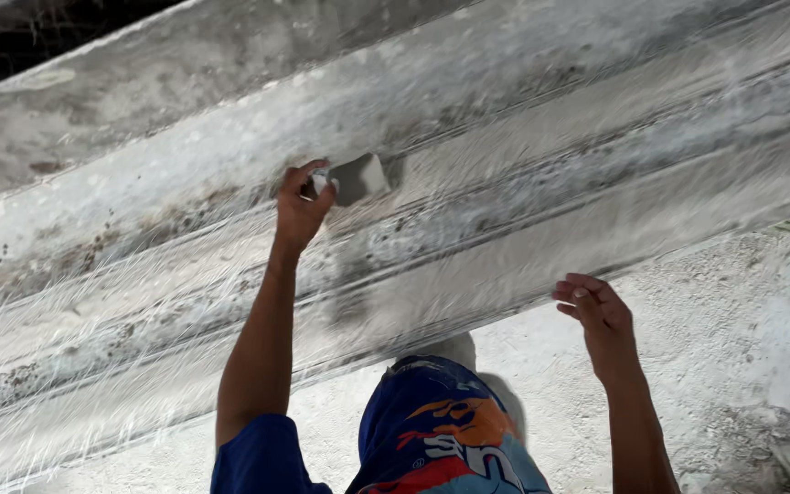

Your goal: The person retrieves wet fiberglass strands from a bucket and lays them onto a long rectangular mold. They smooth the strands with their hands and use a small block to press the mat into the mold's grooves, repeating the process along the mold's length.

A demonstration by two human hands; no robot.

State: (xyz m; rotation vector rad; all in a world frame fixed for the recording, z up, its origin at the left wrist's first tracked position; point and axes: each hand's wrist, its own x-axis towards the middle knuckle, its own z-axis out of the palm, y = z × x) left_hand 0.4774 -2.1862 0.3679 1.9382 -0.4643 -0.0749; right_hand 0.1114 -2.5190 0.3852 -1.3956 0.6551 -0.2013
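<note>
Dusty moulded plaster cornice spans view; left hand grips small scraper blade flat against groove for smoothing; right hand loosely curled, empty, steadying near lower edge.

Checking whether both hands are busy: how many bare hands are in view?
2. The left hand presses a small grey pad against the long white moulded slab; the right hand touches its lower edge.

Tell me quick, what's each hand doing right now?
Left hand: closed on a small grey block, pressed to the moulding.
Right hand: fingers curled at the moulding's lower edge, holding nothing visible.
</note>
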